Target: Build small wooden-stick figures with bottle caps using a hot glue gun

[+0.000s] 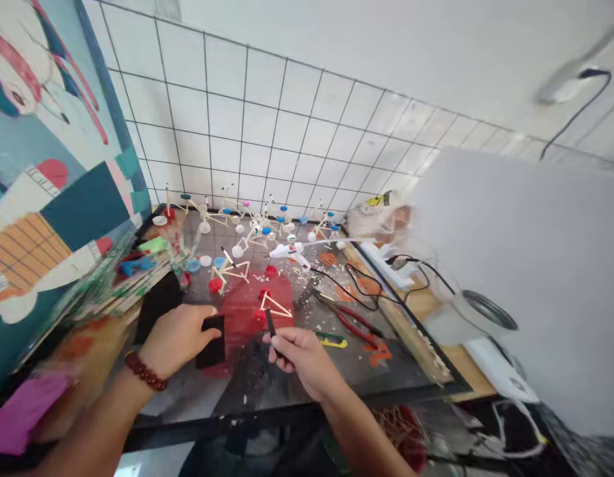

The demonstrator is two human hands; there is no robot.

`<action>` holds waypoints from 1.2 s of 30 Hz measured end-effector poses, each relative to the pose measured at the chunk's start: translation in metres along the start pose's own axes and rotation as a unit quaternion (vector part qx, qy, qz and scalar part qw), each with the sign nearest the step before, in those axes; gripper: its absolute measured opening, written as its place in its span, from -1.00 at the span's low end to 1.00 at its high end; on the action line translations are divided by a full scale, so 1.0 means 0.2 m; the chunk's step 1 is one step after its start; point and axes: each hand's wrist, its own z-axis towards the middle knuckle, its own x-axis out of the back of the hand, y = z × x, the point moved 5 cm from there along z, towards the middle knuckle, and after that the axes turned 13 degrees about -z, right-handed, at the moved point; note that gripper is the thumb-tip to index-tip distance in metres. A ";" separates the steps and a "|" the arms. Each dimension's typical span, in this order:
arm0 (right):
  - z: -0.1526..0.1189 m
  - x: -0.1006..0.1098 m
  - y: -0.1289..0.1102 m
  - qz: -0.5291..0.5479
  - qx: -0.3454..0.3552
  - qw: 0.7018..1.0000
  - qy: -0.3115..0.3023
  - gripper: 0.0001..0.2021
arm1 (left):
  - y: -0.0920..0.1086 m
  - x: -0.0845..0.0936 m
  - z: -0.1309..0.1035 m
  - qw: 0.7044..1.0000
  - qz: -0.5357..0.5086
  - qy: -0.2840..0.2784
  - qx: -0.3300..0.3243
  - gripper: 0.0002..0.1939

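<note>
My left hand (pixel 175 338), with a beaded bracelet at the wrist, pinches a small black sheet piece (pixel 214 348) between thumb and fingers. Low over the table's front, my right hand (pixel 301 361) is closed around a narrow black strip (pixel 270 322) that points up and away. Just beyond the strip, a triangle of pale sticks (pixel 281 310) with red caps lies on a red translucent sheet (pixel 237 301). Left of my left hand is a larger black sheet (pixel 155 305). Whether the pieces are paper or foam, I cannot tell.
A white glue gun (pixel 291 252) with a trailing cord lies mid-table. Several stick-and-cap models (pixel 267 228) stand along the back. Red-handled pliers (pixel 354 323) and a yellow-green cutter (pixel 331 340) lie at the right. A power strip (pixel 386 265) runs beside the table's right edge.
</note>
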 end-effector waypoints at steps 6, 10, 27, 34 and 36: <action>-0.03 -0.03 -0.05 -0.053 0.070 0.996 -0.007 -0.71 | 0.09 -0.01 -0.11 0.937 -0.315 0.132 -0.072 -0.59; -0.06 -0.10 -0.11 -0.104 0.119 0.987 -0.026 -0.76 | 0.20 -0.18 -0.11 0.814 -0.581 0.013 -0.005 -0.69; -0.21 0.12 0.10 -0.155 0.063 0.982 0.090 -0.86 | 0.06 -0.26 -0.14 0.600 -0.777 0.043 0.187 -0.58; -0.19 0.10 0.06 -0.165 0.135 0.971 0.106 -0.63 | -0.08 -0.17 -0.25 0.698 -0.680 0.143 0.173 -0.60; -0.16 0.09 0.08 -0.111 0.120 0.981 0.108 -0.56 | -0.11 -0.12 -0.26 0.737 -0.632 0.166 0.174 -0.58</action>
